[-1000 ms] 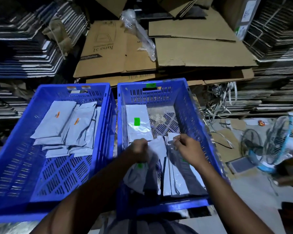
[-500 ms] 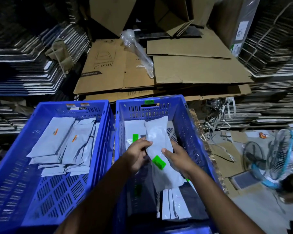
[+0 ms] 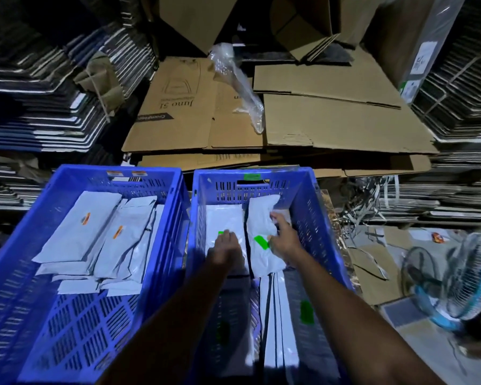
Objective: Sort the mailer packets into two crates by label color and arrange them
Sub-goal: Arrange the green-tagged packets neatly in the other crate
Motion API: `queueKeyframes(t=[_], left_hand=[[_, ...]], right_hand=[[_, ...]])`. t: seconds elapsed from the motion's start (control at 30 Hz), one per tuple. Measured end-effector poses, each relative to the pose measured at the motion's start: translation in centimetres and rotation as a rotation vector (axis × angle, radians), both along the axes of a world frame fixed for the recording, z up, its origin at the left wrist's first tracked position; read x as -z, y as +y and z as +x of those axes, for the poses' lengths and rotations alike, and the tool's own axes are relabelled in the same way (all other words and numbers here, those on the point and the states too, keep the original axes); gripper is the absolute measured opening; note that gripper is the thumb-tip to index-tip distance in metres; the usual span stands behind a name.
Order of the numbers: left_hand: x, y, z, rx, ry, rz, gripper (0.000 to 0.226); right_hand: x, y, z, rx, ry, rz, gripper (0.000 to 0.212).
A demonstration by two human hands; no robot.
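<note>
Both forearms reach forward into the right blue crate (image 3: 311, 207). The left hand (image 3: 226, 247) lies palm-down, fingers extended and relaxed, resting flat on the white green-labelled mailer (image 3: 222, 220) that lies at the far left of that crate's floor. The right hand (image 3: 282, 238) rests at the right edge of a second green-labelled mailer (image 3: 261, 229), just beside the first — its fingers spread and loosely straight, touching the packet's side rather than curling round it. This packet lies flat along the crate's far right, its green label (image 3: 261, 241) facing up, just left of the right hand.

Half a second ago that packet was lifted between both hands above the crate, tilted; now it is set down beside its neighbour and both hands have let go of it, the left having shifted onto the other packet.

Nearer the body, more mailers (image 3: 278, 323) stand on edge in the same crate, one showing a green label. The left blue crate (image 3: 67, 176) holds the orange-labelled mailers (image 3: 95, 234), overlapped in a flat row as before. Flattened cardboard boxes (image 3: 317, 120) are piled behind the crates, and a small blue fan (image 3: 453, 284) stands on the floor to the right.
</note>
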State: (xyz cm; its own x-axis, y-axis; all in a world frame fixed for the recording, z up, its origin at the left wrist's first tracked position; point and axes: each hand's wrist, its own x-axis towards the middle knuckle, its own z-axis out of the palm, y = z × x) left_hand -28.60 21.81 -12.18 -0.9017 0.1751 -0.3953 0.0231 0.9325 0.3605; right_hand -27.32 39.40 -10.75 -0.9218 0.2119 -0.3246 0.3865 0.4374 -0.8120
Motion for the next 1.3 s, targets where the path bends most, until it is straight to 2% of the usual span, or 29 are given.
queueKeyframes(t=[0.1,0.13,0.17,0.23,0.27,0.33,0.4,0.5,0.53,0.57,0.63,0.67,0.73,0.83,0.93,1.0,1.1,1.2,1.3], left_hand=[[3.1,0.1,-0.1,0.164,0.054,-0.214,0.067],[2.7,0.2,0.1,0.178,0.071,-0.215,0.057],[2.2,-0.1,0.0,0.189,0.114,-0.222,0.05],[-1.4,-0.4,0.5,0.117,-0.015,-0.195,0.057],[-1.1,-0.2,0.5,0.073,-0.063,-0.137,0.064],[-1.3,0.1,0.5,0.086,-0.123,-0.182,0.071],[-1.1,0.4,1.0,0.167,-0.063,-0.283,0.069],[0.1,0.1,1.1,0.189,0.044,-0.223,0.079],[-0.3,0.2,1.0,0.205,0.003,-0.244,0.09],[-0.8,0.3,0.9,0.235,-0.017,-0.348,0.097],[-1.4,0.1,0.7,0.303,-0.044,-0.36,0.09],[-0.5,0.0,0.5,0.314,-0.006,-0.336,0.078],[-0.5,0.3,0.2,0.27,-0.051,-0.334,0.067],[-0.9,0.6,0.4,0.287,-0.072,-0.379,0.07],[-1.3,0.4,0.6,0.321,-0.085,-0.427,0.084],[-1.9,0.3,1.0,0.275,-0.111,-0.356,0.089],[-1.6,0.1,1.7,0.189,-0.036,-0.204,0.079],[-1.0,0.7,2.6,0.411,0.149,-0.13,0.089],[-0.2,1.9,3.3,0.563,0.097,-0.131,0.098]], right_hand=[[3.1,-0.1,0.6,0.112,-0.102,0.021,0.065],[3.3,-0.4,0.6,0.108,-0.09,0.049,0.062],[3.2,-0.5,0.4,0.067,-0.073,0.128,0.057],[2.8,-0.9,-0.1,-0.084,-0.061,0.361,0.051],[2.4,-1.0,-0.3,-0.131,-0.084,0.467,0.052],[1.6,-1.4,-0.5,-0.142,-0.122,0.64,0.071],[1.2,-1.7,-0.5,-0.171,-0.039,0.716,0.084],[2.1,-2.3,-0.8,-0.273,-0.054,0.616,0.08],[2.4,-2.5,-0.8,-0.272,-0.095,0.538,0.083],[2.7,-2.5,-0.8,-0.285,-0.115,0.474,0.086],[3.3,-2.5,-0.8,-0.385,-0.084,0.41,0.09],[3.3,-2.5,-0.8,-0.445,-0.063,0.421,0.09],[3.2,-2.4,-1.3,-0.489,-0.073,0.502,0.09],[3.1,-2.4,-1.8,-0.474,-0.14,0.578,0.088],[2.7,-2.5,-1.7,-0.46,-0.166,0.542,0.082],[2.1,-2.1,-1.0,-0.364,-0.168,0.494,0.074],[1.1,-0.5,1.2,-0.233,-0.169,0.587,0.06],[-0.7,0.3,4.4,-0.393,-0.297,0.704,0.031],[-2.4,-0.4,7.4,-0.493,-0.309,0.751,0.036]])
